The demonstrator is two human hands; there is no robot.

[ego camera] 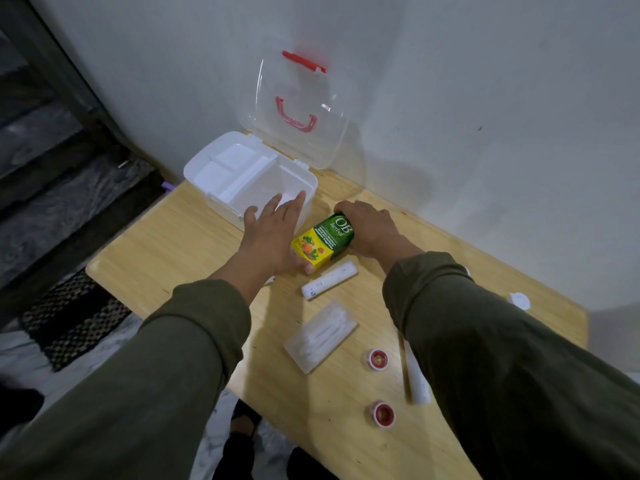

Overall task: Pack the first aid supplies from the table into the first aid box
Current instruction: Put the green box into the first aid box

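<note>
The white first aid box point(214, 157) stands open at the table's far left corner, its clear lid point(304, 109) leaning on the wall. A green and yellow medicine carton point(323, 242) lies on the table just right of the box. My right hand point(369, 226) grips its far end. My left hand point(272, 230) lies flat with fingers spread beside the carton's near end, thumb touching it, fingertips over the box's near rim. Nearer me lie a white gauze roll point(329, 280), a clear pack of cotton swabs point(320, 336), two red-centred tape rolls point(377, 359) point(382, 414) and a white tube point(417, 379).
The small wooden table point(173, 244) stands against a grey wall. A white round cap point(519, 300) shows past my right sleeve. Left of the table are dark stair steps and a woven mat point(74, 320) on the floor.
</note>
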